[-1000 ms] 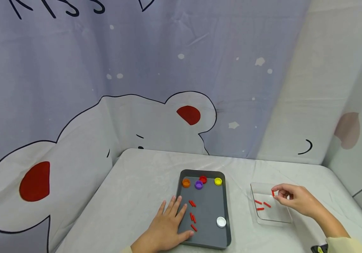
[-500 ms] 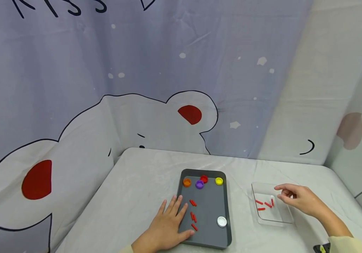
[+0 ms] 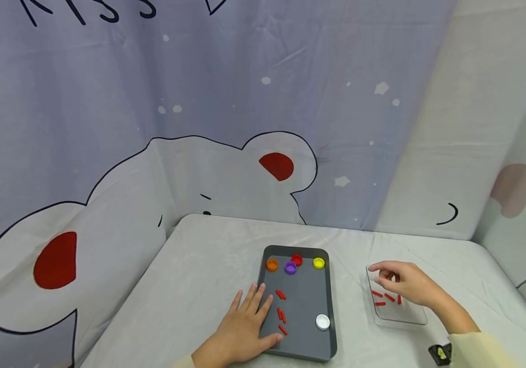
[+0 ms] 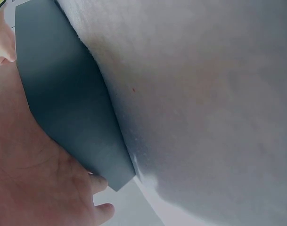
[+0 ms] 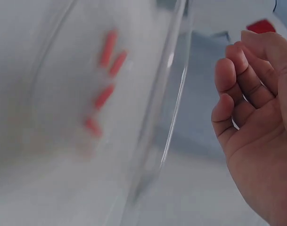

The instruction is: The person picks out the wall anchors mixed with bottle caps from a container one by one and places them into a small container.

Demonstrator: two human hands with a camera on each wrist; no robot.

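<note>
- Resting left hand, fingers spread straight, over the left rim of one shallow dark-grey rectangular tray, hiding part of it.
- Counting five short red sticks and one round white cap inside.
- Adding four red sticks in one clear plastic box, right of the tray.
- Hovering right hand above, loosely curled, thumb and forefinger parted, blocking its far side.
- Counting four round caps farthest: orange cap, purple cap, red cap, yellow cap.
</note>
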